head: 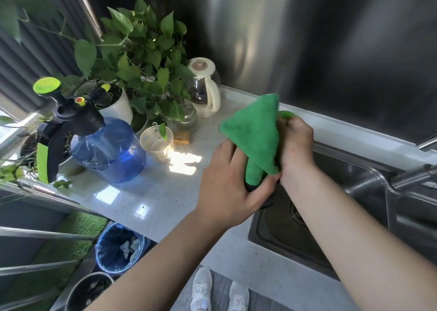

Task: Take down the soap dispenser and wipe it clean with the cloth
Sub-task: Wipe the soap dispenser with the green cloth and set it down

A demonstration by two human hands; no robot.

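Over the sink [354,192] edge, both hands closed: left hand [227,185] grips the mostly hidden dark dispenser [251,187] low, right hand [295,142] presses the green cloth [253,135] around it, so wiping looks underway; next probably rotate to reach uncovered sides.

Hidden under your green fluffy cloth [254,135]

Between your left hand [227,185] and right hand [295,142], only a dark sliver [267,203] shows below the left thumb; you cannot tell what it is.
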